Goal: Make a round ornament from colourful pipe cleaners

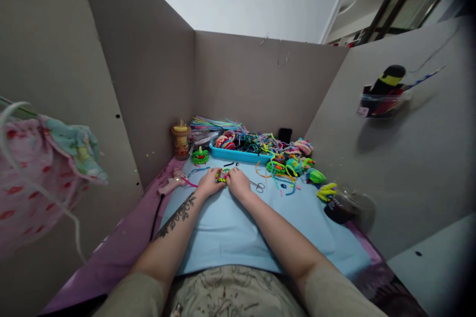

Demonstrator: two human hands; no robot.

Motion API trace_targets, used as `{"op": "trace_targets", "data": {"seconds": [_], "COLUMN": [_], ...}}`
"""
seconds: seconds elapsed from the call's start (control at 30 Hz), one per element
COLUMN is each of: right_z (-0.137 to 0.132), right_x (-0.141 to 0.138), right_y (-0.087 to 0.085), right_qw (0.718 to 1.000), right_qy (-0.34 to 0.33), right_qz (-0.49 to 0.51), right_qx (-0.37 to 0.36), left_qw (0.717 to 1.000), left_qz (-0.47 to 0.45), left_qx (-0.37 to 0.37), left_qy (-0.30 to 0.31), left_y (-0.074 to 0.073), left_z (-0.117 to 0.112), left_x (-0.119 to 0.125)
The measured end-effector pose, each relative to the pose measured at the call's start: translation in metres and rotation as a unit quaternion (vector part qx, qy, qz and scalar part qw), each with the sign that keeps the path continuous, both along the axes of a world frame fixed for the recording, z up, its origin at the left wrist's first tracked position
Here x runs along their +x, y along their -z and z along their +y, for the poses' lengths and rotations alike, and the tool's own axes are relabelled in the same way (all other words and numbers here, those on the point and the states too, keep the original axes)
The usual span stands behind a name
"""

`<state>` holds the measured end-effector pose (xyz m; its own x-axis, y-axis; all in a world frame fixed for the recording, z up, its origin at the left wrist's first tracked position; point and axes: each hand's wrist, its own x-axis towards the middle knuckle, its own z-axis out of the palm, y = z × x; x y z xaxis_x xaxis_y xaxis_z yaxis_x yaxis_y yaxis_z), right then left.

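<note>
Over the light blue cloth, a small yellow, green and pink fuzzy pipe-cleaner piece (222, 176) sits between my two hands. My left hand (210, 183) is closed on its left side, while the fingers of my right hand (238, 182) pinch it from the right. Its underside is hidden by my fingers. Just right of my right hand lie scissors (259, 187). Short dark pieces (231, 164) rest beyond my fingers. To the left is a pink glue gun (173, 183), with a pink pipe cleaner (190, 183) near its tip.
A blue tray (241, 156) heaped with pipe cleaners stands at the back. Left of it are a green fuzzy figure (200, 157) and a lidded cup (181, 142). Several colourful fuzzy pieces (295, 166) and a dark-based clear container (340, 208) are on the right. Grey panels (260, 79) enclose the table.
</note>
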<state>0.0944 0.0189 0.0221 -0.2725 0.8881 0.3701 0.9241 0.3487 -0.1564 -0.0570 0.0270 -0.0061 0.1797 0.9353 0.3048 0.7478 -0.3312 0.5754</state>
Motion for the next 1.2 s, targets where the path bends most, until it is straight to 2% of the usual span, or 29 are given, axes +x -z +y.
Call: {"op": "trace_targets", "data": {"seconds": [0.23,0.4,0.53,0.87,1.2], "right_z": [0.003,0.011,0.012,0.004,0.006], "right_x": [0.006,0.017,0.023,0.023,0.028], "right_y": [0.009,0.019,0.026,0.027,0.029], "right_qw": [0.997,0.979,0.967,0.949,0.945], "right_qy": [-0.009,-0.041,-0.070,-0.085,-0.074], "right_qz": [0.075,0.199,0.245,0.300,0.314], "right_qx": [0.002,-0.001,0.014,0.041,0.057], "left_qw": [1.000,0.999,0.998,0.997,0.996], "left_qz": [-0.012,-0.031,-0.046,-0.053,-0.063], "left_qx": [0.022,0.025,0.036,0.030,0.061], "left_qy": [-0.013,-0.021,-0.028,-0.054,-0.028], "left_y": [0.000,-0.002,-0.001,-0.006,0.000], "left_z": [-0.003,-0.006,-0.004,0.001,0.001], "left_x": [0.003,0.004,0.005,0.015,0.011]}}
